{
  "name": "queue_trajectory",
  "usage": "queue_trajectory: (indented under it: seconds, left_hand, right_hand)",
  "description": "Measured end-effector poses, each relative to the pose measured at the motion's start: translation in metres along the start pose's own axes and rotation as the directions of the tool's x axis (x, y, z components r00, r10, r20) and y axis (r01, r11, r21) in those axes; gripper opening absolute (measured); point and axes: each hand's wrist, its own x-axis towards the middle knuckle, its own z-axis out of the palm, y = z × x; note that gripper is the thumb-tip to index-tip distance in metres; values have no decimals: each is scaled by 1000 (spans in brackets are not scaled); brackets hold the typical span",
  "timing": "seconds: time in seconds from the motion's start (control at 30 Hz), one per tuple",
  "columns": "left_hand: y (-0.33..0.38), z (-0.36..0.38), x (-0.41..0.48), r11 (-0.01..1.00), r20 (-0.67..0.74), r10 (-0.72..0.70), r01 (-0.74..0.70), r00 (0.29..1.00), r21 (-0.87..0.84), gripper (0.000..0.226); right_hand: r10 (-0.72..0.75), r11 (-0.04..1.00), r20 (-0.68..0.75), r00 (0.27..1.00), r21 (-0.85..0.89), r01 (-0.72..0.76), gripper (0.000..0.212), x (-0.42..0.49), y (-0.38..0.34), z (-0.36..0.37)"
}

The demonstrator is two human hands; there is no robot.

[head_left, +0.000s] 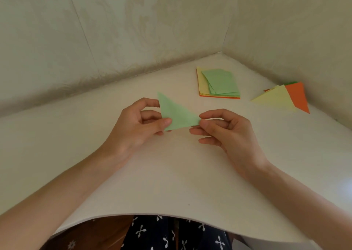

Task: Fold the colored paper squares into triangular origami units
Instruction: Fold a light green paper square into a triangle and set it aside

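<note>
So the person's left hand (137, 124) is curled round the left edge of the light green paper triangle (176, 114). The thumb presses on the front near the lower corner, the index finger hooks up by the top point, and the other fingers are tucked behind. That grip is probably there to keep the doubled layers lined up, since a loose fold would slide apart.

The triangle sits right between the two hands, lifted off the white tabletop (171, 173) as far as one can judge, tapering toward the right. At that right tip the right hand (224, 129) pinches the point between thumb and index finger, with the remaining fingers loosely curled below and off the paper. It's likely sharpening the corner or setting up the next crease, but that's a guess. So the paper spans the gap, gripped at both ends, middle free.

Up and to the right of the triangle, well apart, lies the stack of flat paper squares (219, 83), green on top with yellow and orange under. It's parked out of the way but within reach.

Further right of the triangle, by the wall, is the small pile of folded triangles (276, 99), pale yellow over orange with a sliver of green behind. Presumably that's the done pile, kept separate from the unfolded sheets.
</note>
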Motion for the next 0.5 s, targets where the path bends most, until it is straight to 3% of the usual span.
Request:
queue_trajectory:
  seconds: [0.1,0.23,0.4,0.5]
  left_hand:
    - [-1,1,0,997,-40,81,-82,996,0,32]
    - [-4,2,-1,996,-42,87,-87,995,10,32]
    - [-7,3,0,993,-49,88,-84,995,77,22]
    - [-15,5,-2,935,-100,158,-117,982,335,24]
  right_hand:
    - [103,994,86,991,35,-106,10,5,-1,3]
    - [63,998,41,997,11,-64,10,7,2,4]
    - [-97,929,42,994,-355,106,11,10,3,1]
    - [-99,852,46,994,-511,109,15,9,7,-3]
